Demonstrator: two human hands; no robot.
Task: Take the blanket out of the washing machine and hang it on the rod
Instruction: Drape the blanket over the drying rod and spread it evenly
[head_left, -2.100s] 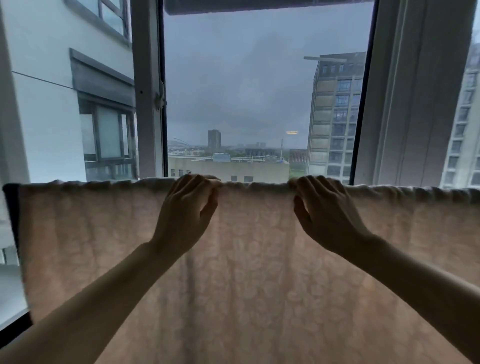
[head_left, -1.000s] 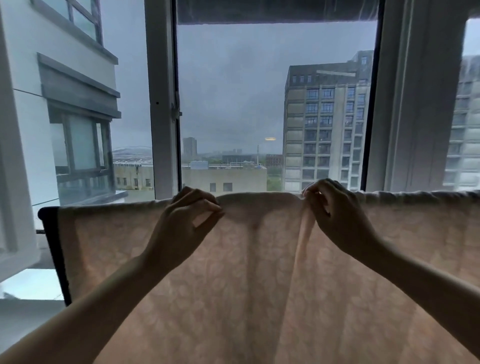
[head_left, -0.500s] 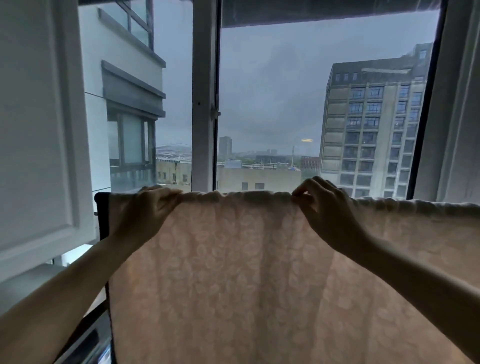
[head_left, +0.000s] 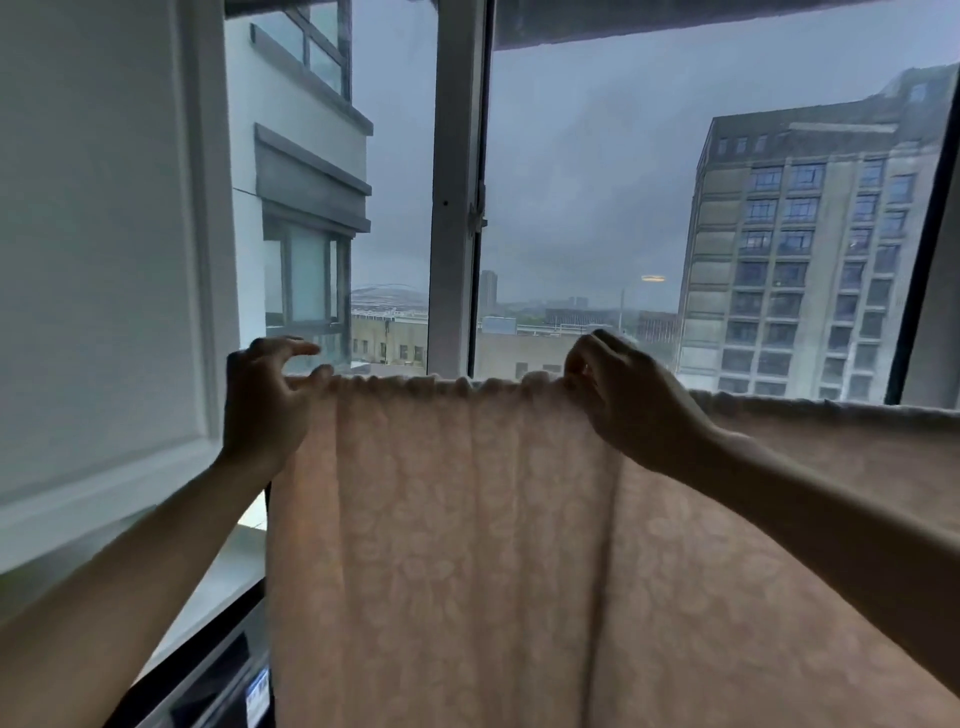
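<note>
Pale pink fabric with a faint leaf-like pattern, the blanket (head_left: 441, 545), hangs in front of the window frame (head_left: 457, 208) and fills the view from 3 o'clock round to 7 o'clock. Its top edge is gathered in small ruffles along a horizontal line, consistent with being draped over a rod; the rod itself is covered by the cloth and cannot be seen. The gathered section lies between the two hands, and to the right the edge runs on flatter toward 3 o'clock. Several vertical folds fall from the top edge down the cloth.

Left hand (head_left: 260, 410): at 9 o'clock of the blanket's top edge, at its left corner. The thumb touches the top edge, while the fingers are spread and lifted above the cloth, loosely bent and holding nothing. The hand is released rather than grasping.

Right hand (head_left: 628, 400): at about 1 o'clock of centre, on the top edge. The fingers are curled and pinch the gathered edge of the blanket, with a fold dropping straight below the grip.

Both bare forearms reach up from the lower corners of the view.

Surroundings: a white wall panel (head_left: 104, 234) occupies the 9 to 11 o'clock sector. Through the glass stands a tall grey building (head_left: 810, 249) at 2 o'clock under an overcast sky. A dark appliance top (head_left: 208, 691) with a small label shows at 7 o'clock, just beside the blanket's lower left edge; what it contains cannot be told.
</note>
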